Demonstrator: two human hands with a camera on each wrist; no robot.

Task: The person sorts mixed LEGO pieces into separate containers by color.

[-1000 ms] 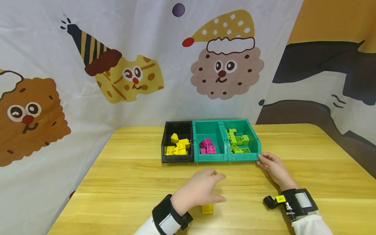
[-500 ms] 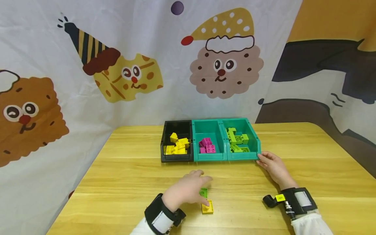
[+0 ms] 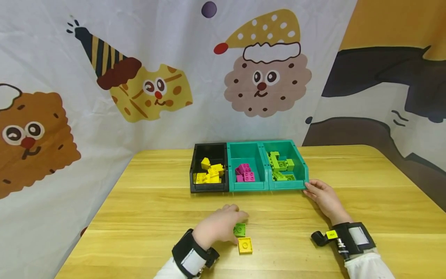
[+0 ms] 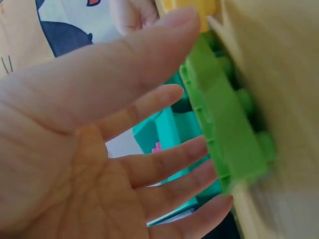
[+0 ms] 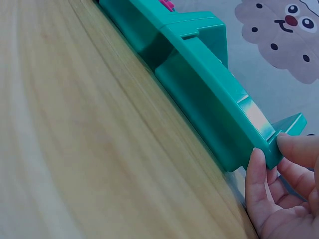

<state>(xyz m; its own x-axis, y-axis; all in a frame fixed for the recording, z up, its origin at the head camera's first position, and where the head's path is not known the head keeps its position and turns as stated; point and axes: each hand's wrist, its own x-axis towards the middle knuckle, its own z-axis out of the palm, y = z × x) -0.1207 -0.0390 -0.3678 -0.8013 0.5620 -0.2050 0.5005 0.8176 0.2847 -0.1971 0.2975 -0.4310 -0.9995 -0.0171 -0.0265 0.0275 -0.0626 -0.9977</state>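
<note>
My left hand (image 3: 217,226) is low over the table, beside a green toy brick (image 3: 239,229) lying studs down. In the left wrist view its fingers spread toward the far side of the green brick (image 4: 224,109), while the thumb stretches across near the end by the yellow brick. That flat yellow brick (image 3: 245,245) lies hollow side up just nearer to me. At the right end of the bin row, my right hand (image 3: 325,199) holds the front corner of the teal bin (image 3: 289,186). The right wrist view shows thumb and fingers pinching this corner (image 5: 276,149).
A black bin (image 3: 210,187) with yellow bricks (image 3: 212,173) stands at the row's left. The middle teal bin (image 3: 249,186) contains magenta bricks (image 3: 248,176), and the right one has green bricks (image 3: 278,164). A printed cloth (image 3: 209,128) hangs behind the table.
My left hand has moved left and slightly down from beyond the yellow brick to the green brick, uncovering both bricks. My right hand stays at the bin's corner.
</note>
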